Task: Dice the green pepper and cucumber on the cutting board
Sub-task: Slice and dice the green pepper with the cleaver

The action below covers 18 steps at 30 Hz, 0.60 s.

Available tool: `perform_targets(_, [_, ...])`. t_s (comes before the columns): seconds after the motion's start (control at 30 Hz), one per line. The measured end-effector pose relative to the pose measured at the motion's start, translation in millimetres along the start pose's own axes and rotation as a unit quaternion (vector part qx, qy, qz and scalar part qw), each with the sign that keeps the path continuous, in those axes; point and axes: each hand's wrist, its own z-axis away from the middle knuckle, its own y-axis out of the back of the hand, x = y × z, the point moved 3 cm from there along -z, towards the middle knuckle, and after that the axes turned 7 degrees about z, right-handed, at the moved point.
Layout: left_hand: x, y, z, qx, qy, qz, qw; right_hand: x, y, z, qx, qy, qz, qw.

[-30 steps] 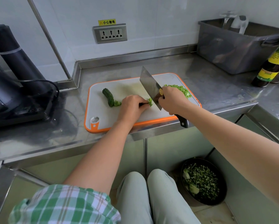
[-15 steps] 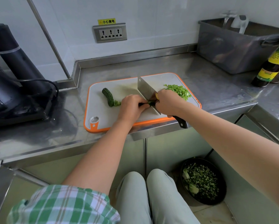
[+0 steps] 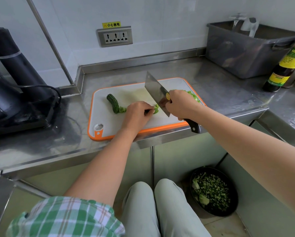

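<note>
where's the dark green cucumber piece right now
In the head view the cucumber piece lies on the left part of the cutting board, just left of the left hand and apart from the cleaver.

Short plaid sleeve (image 3: 66,218) in green, white and thin pale-orange lines at the lower left of the frame, light grey-green trousers (image 3: 153,207) over both knees at bottom centre, forearms bare, left hand (image 3: 137,113) and right hand (image 3: 180,106) bare

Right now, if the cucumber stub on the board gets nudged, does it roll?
Probably rolls little: the cucumber is curved and bumpy, lying flat on the board. Likely stiff, holding its shape. Its cut end may be slippery.
</note>
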Motion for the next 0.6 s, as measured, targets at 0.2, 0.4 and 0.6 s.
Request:
perform_targets(0.2, [-2.0, 1.2, 0.2, -0.004, 0.025, 0.034, 0.999, -5.0, -4.8, 1.2, -0.026, 0.013, 0.037, 0.999])
perform_targets(0.4, [-2.9, 1.8, -0.1, 0.001, 0.032, 0.034, 0.999, -9.9, -19.2, -4.5, -0.026, 0.006, 0.042, 0.999])
perform_targets(0.6, [-4.6, 0.4, -0.6, 0.003, 0.03, 0.032, 0.999, -9.4, -24.5, -9.8, -0.005, -0.008, 0.021, 1.0])
